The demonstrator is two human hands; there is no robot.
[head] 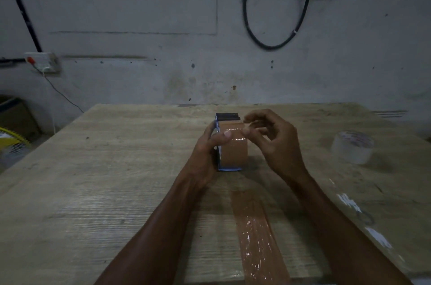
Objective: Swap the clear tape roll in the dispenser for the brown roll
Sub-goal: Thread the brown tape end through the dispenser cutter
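Note:
The brown tape roll (pixel 234 153) sits inside the blue dispenser (pixel 229 169) at the middle of the wooden table (pixel 93 179). My left hand (pixel 210 147) grips the dispenser's left side, thumb pressed on top of the brown roll. My right hand (pixel 272 140) hovers at the roll's upper right, thumb and fingers pinched together at the tape's surface near the dispenser's dark front end (pixel 228 116); whether a tape end is caught between them is unclear. The clear tape roll (pixel 353 146) lies flat on the table to the right, apart from both hands.
A strip of brown tape (pixel 258 238) is stuck along the table in front of me. Clear tape with print (pixel 354 212) lies along the right part. A wall with a hanging black cable (pixel 275 44) and a socket (pixel 43 60) stands behind; a yellow fan (pixel 11 144) is at far left.

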